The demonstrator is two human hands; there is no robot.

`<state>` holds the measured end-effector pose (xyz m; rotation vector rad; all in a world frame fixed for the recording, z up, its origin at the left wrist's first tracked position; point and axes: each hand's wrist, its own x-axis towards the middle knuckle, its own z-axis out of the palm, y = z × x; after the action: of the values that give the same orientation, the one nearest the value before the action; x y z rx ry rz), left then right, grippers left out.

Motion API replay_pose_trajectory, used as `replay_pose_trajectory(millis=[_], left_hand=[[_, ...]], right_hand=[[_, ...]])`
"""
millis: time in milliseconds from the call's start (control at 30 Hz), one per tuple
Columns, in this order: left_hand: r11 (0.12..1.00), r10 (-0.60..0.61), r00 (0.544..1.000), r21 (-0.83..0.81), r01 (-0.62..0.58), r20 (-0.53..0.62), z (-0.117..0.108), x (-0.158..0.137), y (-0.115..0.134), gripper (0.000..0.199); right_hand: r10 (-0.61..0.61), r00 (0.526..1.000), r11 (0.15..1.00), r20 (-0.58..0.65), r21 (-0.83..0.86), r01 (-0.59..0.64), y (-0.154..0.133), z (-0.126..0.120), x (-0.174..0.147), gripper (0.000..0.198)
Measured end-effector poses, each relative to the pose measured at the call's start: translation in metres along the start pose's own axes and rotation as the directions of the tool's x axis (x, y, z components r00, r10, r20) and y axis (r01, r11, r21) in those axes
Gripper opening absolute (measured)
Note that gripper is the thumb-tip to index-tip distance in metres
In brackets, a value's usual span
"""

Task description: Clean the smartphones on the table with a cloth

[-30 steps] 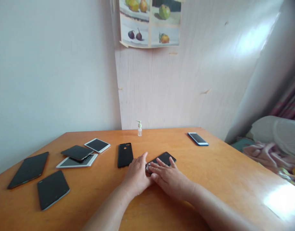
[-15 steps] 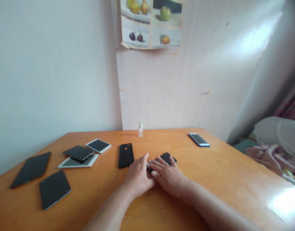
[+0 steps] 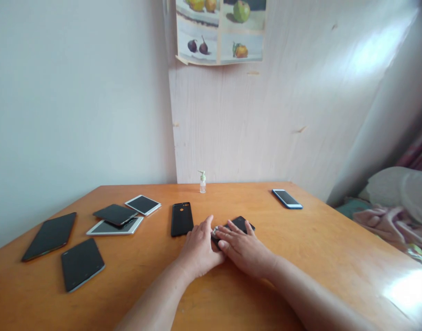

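A dark phone point(image 3: 241, 224) lies at the middle of the table, mostly covered by my hands. My left hand point(image 3: 200, 252) is bent round its left end, fingers on the far side and thumb on the near side. Over the phone's surface my right hand point(image 3: 244, 252) rests flat, fingers stretched out. A small whitish thing point(image 3: 215, 231) peeks out at the right fingertips; its kind cannot be made out. Just left of my hands lies a black phone case point(image 3: 182, 219) with a round hole near its far end.
On the left are a black tablet point(image 3: 50, 236), another dark tablet point(image 3: 82, 264), a dark device point(image 3: 116, 214) resting on a white tablet point(image 3: 133, 227), and a white-edged tablet point(image 3: 143, 205). A pump bottle point(image 3: 202, 183) stands at the back; a blue-edged phone point(image 3: 287, 199) lies back right.
The view has shifted slightly, so everything sits a little differently in the picture. My right fingers have moved slightly over the phone; my left hand keeps its place at the phone's end.
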<state>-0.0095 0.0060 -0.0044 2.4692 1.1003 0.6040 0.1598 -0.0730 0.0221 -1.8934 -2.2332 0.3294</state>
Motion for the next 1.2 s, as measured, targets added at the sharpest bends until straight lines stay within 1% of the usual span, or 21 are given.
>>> replay_pose_trajectory(millis=[33,100,167,233,300,333,400,433,467,533,600,633,700,767,833,900,967,1033,1100,1133,1200], left_hand=[[1.0,-0.004,1.0,-0.001,0.004,0.002,-0.001,0.0,0.001,0.095],[1.0,-0.009,1.0,-0.006,0.009,0.009,-0.002,-0.001,0.003,0.099],[1.0,-0.013,1.0,-0.014,0.013,0.013,-0.003,-0.001,0.004,0.099],[1.0,-0.012,1.0,-0.021,0.012,0.011,-0.002,0.0,0.003,0.099],[1.0,-0.009,1.0,-0.028,0.01,0.007,-0.001,0.0,0.002,0.1],[1.0,-0.008,1.0,-0.03,0.008,0.006,-0.001,0.0,0.001,0.1],[0.999,-0.007,1.0,-0.031,0.007,0.012,-0.001,0.0,0.0,0.099],[1.0,-0.007,1.0,-0.03,0.008,0.018,-0.002,0.0,0.0,0.099],[1.0,-0.009,1.0,-0.029,0.009,0.023,-0.003,-0.001,0.001,0.099],[1.0,-0.01,0.999,-0.027,0.011,0.035,-0.004,-0.001,0.002,0.099],[1.0,-0.01,0.999,-0.027,0.011,0.038,-0.005,-0.001,0.003,0.097],[1.0,-0.009,0.999,-0.026,0.01,0.041,-0.006,-0.001,0.003,0.096],[1.0,-0.006,0.999,-0.024,0.007,0.05,-0.005,0.0,0.002,0.095],[1.0,-0.004,0.998,-0.024,0.005,0.056,-0.004,0.0,0.001,0.095],[1.0,0.002,0.999,-0.026,-0.001,0.047,-0.003,0.0,-0.001,0.094],[1.0,0.014,0.999,-0.026,-0.013,0.036,-0.003,0.0,-0.002,0.092],[1.0,0.023,0.999,-0.017,-0.023,0.033,-0.003,0.0,-0.002,0.089],[1.0,0.024,0.999,-0.005,-0.024,0.037,-0.003,0.0,-0.001,0.086],[1.0,0.024,0.999,0.005,-0.024,0.038,-0.004,0.0,-0.001,0.083],[1.0,0.024,0.999,0.007,-0.025,0.038,-0.004,0.0,-0.001,0.082],[1.0,0.026,0.999,0.008,-0.026,0.043,-0.004,0.001,-0.001,0.082]], right_hand=[[0.077,0.997,0.996,-0.018,-0.039,-0.077,0.009,-0.001,0.002,0.052],[0.238,0.969,0.964,-0.064,-0.108,-0.244,0.029,-0.005,0.004,0.052],[0.32,0.944,0.935,-0.082,-0.135,-0.328,0.041,-0.008,0.003,0.052],[0.276,0.959,0.95,-0.057,-0.132,-0.282,0.037,-0.009,-0.002,0.052],[0.119,0.993,0.988,0.007,-0.097,-0.118,0.02,-0.01,-0.01,0.051],[0.02,0.999,0.998,0.049,-0.063,-0.017,0.01,-0.01,-0.014,0.05],[-0.1,0.989,0.995,0.113,-0.002,0.101,-0.002,-0.012,-0.02,0.051],[-0.107,0.986,0.994,0.128,0.001,0.107,-0.002,-0.014,-0.022,0.051],[-0.071,0.989,0.997,0.128,-0.019,0.074,0.002,-0.016,-0.022,0.051],[0.088,0.992,0.991,0.086,-0.109,-0.078,0.017,-0.02,-0.021,0.051],[0.245,0.969,0.951,0.019,-0.2,-0.236,0.032,-0.022,-0.019,0.051],[0.281,0.96,0.932,-0.007,-0.236,-0.275,0.034,-0.022,-0.02,0.051],[0.244,0.969,0.929,-0.025,-0.282,-0.242,0.028,-0.021,-0.022,0.051],[0.103,0.995,0.955,-0.012,-0.278,-0.102,0.009,-0.017,-0.028,0.051],[-0.044,0.999,0.975,0.012,-0.217,0.045,-0.008,-0.014,-0.034,0.051],[-0.101,0.995,0.977,0.018,-0.185,0.103,-0.011,-0.013,-0.036,0.05],[-0.035,0.999,0.977,0.0,-0.209,0.035,0.002,-0.016,-0.033,0.048],[0.106,0.994,0.96,-0.037,-0.257,-0.112,0.022,-0.019,-0.027,0.047],[0.201,0.978,0.933,-0.057,-0.292,-0.209,0.035,-0.02,-0.023,0.047],[0.207,0.977,0.928,-0.058,-0.306,-0.214,0.035,-0.02,-0.023,0.048],[0.127,0.991,0.939,-0.037,-0.317,-0.132,0.023,-0.019,-0.025,0.048]])
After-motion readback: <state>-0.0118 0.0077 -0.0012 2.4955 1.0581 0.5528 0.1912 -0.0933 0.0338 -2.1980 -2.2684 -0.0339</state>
